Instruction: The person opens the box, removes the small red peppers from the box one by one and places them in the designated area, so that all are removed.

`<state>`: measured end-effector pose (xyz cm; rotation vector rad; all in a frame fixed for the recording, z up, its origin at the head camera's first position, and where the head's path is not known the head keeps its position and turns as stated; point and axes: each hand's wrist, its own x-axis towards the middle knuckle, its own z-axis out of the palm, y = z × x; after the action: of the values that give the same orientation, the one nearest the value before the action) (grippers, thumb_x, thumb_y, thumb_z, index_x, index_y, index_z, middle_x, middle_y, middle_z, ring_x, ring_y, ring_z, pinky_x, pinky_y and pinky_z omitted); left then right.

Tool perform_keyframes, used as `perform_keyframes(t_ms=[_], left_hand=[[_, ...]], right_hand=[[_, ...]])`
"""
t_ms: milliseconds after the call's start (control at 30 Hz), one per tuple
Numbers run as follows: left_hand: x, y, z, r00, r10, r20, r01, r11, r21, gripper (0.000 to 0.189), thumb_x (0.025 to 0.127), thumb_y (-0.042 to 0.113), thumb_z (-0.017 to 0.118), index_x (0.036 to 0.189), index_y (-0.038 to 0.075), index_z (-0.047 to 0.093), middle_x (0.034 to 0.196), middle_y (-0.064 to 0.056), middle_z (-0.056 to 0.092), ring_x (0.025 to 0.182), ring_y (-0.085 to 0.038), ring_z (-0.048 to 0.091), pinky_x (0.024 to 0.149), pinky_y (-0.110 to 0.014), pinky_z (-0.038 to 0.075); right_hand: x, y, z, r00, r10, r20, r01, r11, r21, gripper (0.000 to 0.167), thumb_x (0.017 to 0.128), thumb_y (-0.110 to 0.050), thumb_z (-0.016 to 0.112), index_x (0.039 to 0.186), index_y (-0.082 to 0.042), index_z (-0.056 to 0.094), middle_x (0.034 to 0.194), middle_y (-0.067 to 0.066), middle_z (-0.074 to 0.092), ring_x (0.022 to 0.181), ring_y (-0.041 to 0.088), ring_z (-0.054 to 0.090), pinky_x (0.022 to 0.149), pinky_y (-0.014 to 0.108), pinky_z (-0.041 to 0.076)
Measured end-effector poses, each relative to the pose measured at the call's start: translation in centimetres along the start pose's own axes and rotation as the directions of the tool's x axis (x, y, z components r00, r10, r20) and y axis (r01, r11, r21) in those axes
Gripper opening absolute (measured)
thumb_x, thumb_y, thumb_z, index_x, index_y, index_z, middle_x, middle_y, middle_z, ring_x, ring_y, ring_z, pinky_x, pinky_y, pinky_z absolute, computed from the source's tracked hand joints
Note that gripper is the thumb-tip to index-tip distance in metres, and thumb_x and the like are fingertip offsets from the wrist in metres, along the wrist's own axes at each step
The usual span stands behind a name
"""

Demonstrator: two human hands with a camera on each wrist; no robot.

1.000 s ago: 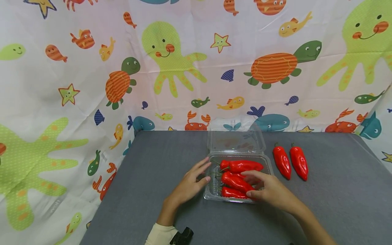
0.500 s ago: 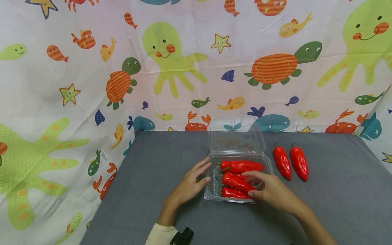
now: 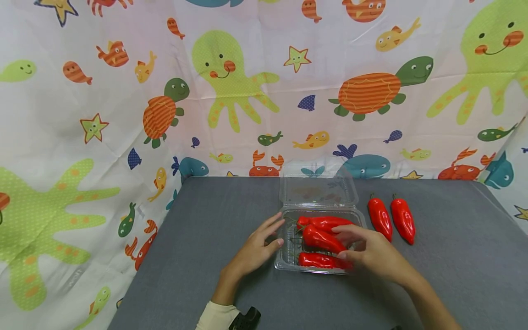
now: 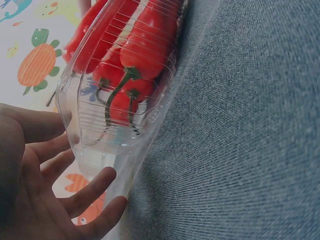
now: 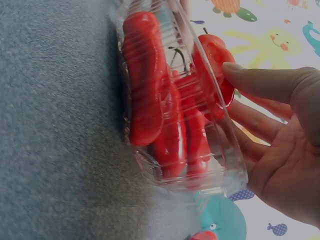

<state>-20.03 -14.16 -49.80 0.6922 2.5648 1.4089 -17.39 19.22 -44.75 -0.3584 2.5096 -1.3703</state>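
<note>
A clear plastic clamshell box (image 3: 307,270) stands open on the grey cloth with several red peppers inside, among them a front pepper (image 3: 317,260) and back ones (image 3: 332,223). My right hand (image 3: 377,252) pinches one red pepper (image 3: 321,239) near its tip, thumb against fingers. That pepper (image 5: 214,60) is raised near the box's rim in the right wrist view. At the box's left side, my left hand (image 3: 256,246) has its fingers spread and reaching to the wall. Green stems (image 4: 117,92) point toward this side in the left wrist view.
Two more red peppers, one nearer (image 3: 380,218) and one farther right (image 3: 403,220), lie right of the box. The transparent lid (image 3: 318,190) is folded back behind it. A sea-animal patterned curtain (image 3: 255,105) hangs behind the grey table surface (image 3: 206,211).
The right hand has lifted one pepper slightly up and away from the others. The front pepper has shifted a little to the right. The left hand has stayed in place.
</note>
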Motion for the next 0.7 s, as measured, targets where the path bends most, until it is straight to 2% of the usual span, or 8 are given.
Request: perform_keyframes(t_ms=[133, 367, 700], left_hand=[[0.0, 0.0, 0.0, 1.0, 0.0, 0.002, 0.0, 1.0, 0.004, 0.058, 0.108, 0.023, 0.061, 0.162, 0.013, 0.045, 0.174, 0.004, 0.03, 0.133, -0.027, 0.061, 0.104, -0.053, 0.053], [0.0, 0.0, 0.0, 1.0, -0.004, 0.001, 0.004, 1.0, 0.002, 0.058, 0.108, 0.024, 0.061, 0.162, 0.012, 0.045, 0.174, 0.004, 0.03, 0.133, -0.027, 0.061, 0.105, -0.055, 0.052], [0.0, -0.1, 0.1, 1.0, -0.019, -0.005, 0.019, 1.0, 0.006, 0.058, 0.108, 0.024, 0.061, 0.162, 0.013, 0.045, 0.174, 0.006, 0.03, 0.134, -0.027, 0.06, 0.106, -0.056, 0.051]], right_hand=[[-0.2, 0.2, -0.4, 1.0, -0.02, -0.001, 0.02, 0.999, 0.05, 0.059, 0.09, -0.023, 0.085, 0.144, -0.013, 0.064, 0.131, 0.014, 0.071, 0.11, 0.03, 0.068, 0.075, 0.032, 0.063], [-0.4, 0.3, -1.1, 0.997, -0.083, 0.0, 0.082, 0.995, 0.055, 0.058, 0.091, -0.022, 0.084, 0.144, -0.009, 0.063, 0.13, 0.014, 0.071, 0.112, 0.031, 0.068, 0.081, 0.028, 0.062], [-0.6, 0.4, -1.7, 0.998, -0.039, -0.043, 0.041, 0.998, 0.055, 0.062, 0.09, -0.02, 0.085, 0.147, -0.01, 0.061, 0.131, 0.016, 0.071, 0.112, 0.03, 0.068, 0.079, 0.035, 0.064]])
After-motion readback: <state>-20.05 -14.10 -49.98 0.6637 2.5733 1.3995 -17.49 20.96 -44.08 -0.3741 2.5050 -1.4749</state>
